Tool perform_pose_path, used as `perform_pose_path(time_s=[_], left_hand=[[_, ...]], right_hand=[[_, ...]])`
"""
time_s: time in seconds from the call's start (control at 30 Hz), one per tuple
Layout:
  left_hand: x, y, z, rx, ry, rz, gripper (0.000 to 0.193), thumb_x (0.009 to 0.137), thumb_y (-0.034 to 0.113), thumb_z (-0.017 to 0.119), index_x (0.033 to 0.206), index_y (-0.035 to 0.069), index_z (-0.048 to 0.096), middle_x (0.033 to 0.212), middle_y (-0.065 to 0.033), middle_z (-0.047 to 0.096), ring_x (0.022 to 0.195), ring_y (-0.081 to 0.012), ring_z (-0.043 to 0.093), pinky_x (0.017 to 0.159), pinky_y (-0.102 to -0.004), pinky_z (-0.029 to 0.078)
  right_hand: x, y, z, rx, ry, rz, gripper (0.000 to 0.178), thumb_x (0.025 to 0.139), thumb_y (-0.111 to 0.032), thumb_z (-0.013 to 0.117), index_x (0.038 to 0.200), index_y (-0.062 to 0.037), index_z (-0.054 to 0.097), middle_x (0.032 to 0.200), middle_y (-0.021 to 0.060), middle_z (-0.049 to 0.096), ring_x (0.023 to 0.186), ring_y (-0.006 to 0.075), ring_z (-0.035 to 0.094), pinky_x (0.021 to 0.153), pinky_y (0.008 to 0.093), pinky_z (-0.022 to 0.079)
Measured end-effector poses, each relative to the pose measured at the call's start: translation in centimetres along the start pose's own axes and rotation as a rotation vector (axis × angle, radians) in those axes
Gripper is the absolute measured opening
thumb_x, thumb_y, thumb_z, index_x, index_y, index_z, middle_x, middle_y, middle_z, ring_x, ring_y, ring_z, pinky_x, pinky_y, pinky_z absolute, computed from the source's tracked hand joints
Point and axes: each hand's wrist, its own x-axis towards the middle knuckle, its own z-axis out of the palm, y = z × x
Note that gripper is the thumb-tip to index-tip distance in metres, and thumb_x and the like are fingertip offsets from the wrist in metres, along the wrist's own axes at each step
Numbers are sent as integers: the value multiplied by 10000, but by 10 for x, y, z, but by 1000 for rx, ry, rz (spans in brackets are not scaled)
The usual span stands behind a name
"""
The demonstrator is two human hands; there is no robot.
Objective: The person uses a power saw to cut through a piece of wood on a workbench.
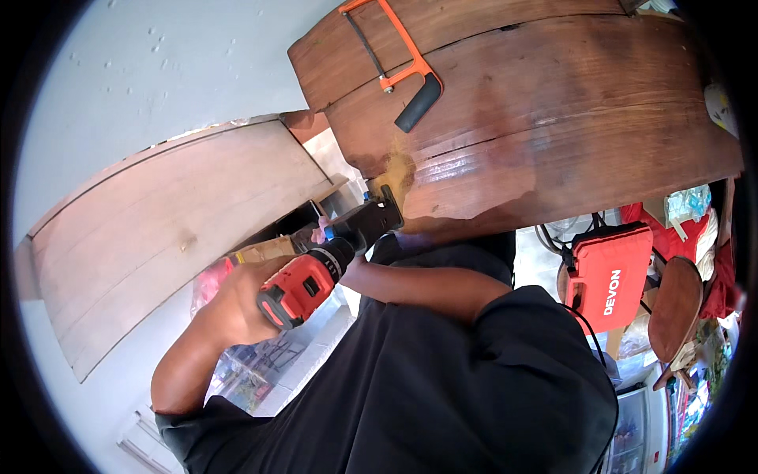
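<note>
My left hand [246,304] is closed round a red and black cordless drill [304,286] at the lower left. A black attachment [367,227] with blue parts is fixed to the drill's front end. Its flat front plate meets the near left corner of a brown wooden tabletop [568,95]. My right forearm crosses in front of my body, and my right hand [357,268] grips the attachment from underneath; most of its fingers are hidden, with pinkish fingertips showing on the far side. Light sawdust [397,167] lies on the wood beside the plate.
An orange hacksaw [410,67] with a black handle lies on the tabletop. Left stands a pale wooden panel [158,229] against the wall. At the right are a red tool case [608,276], a small wooden seat [677,312] and piled cloth and bags.
</note>
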Motion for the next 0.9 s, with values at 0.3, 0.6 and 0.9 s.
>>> perform_pose_path(time_s=[0.3,0.6,0.9], left_hand=[[-2,-5,3,-42,67,71,600,675,129,754,1245,16,605,990,-213,693,888,-393,687,788,-392,540],[-1,-10,7,-36,81,54,548,652,91,755,1179,19,623,938,-203,682,818,-369,676,764,-382,533],[-1,2,9,-129,64,-20,342,705,66,749,1026,12,641,898,-153,680,787,-295,650,772,-350,522]], right_hand=[[2,2,10,-106,-123,-99,223,971,-389,656,878,-190,616,829,-8,640,777,136,622,734,315,506],[12,14,-33,-174,2,-110,250,1001,-415,591,1020,-173,647,929,7,662,877,145,640,802,329,520],[37,32,-87,-59,85,4,332,1016,-407,522,1181,-145,642,1137,34,678,1092,165,637,956,356,508]])
